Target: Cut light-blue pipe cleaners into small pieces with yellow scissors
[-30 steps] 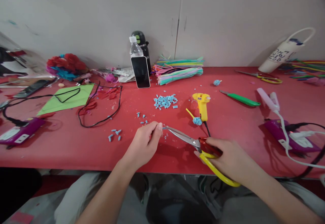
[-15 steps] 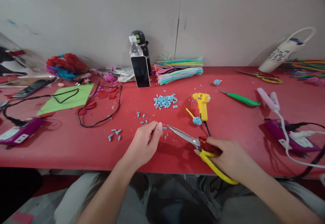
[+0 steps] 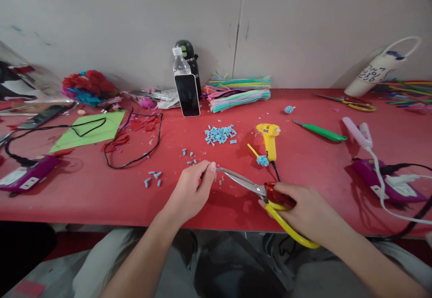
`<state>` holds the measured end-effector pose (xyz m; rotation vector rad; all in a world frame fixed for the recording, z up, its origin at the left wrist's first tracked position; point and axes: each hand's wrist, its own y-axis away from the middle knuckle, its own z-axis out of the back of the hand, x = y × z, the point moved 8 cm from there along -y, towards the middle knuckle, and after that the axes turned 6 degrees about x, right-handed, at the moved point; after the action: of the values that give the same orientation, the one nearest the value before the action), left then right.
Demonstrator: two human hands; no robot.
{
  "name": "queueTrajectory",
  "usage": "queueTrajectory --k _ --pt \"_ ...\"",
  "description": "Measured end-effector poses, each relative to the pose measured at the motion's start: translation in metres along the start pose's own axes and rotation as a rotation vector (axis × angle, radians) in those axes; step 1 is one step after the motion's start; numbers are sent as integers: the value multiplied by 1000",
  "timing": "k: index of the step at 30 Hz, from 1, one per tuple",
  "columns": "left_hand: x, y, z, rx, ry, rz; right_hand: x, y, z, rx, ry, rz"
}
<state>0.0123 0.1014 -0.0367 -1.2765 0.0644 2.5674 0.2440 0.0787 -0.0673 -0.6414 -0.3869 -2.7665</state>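
My left hand (image 3: 193, 189) is closed in a pinch on a small blue piece, of which only a sliver shows past the fingertips. My right hand (image 3: 305, 210) grips the scissors (image 3: 245, 182) by their red and yellow handles. The scissor tips meet the blue piece right at my left fingertips. Beyond my hands lies a heap of short light-blue pieces (image 3: 220, 134), like cut pipe cleaner. A few more blue pieces (image 3: 157, 175) are scattered left of my left hand, and tiny pale bits lie under the blades.
A yellow glue gun (image 3: 269, 141) stands beyond the scissors, a fluffy blue cluster (image 3: 262, 160) beside it. A green-handled knife (image 3: 324, 132) and purple power strip (image 3: 388, 185) are on the right. A phone (image 3: 187, 95) leans on bottles; bundled pipe cleaners (image 3: 239, 94) lie at the back.
The scissor blades have moved slightly left, onto the blue piece at my left fingertips, and look more closed. My left hand has stayed almost still.
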Motion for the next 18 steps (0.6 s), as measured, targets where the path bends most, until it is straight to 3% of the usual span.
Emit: queueTrajectory --k 18 --pt "0 0 0 -8 2 -6 0 1 3 -52 -5 27"
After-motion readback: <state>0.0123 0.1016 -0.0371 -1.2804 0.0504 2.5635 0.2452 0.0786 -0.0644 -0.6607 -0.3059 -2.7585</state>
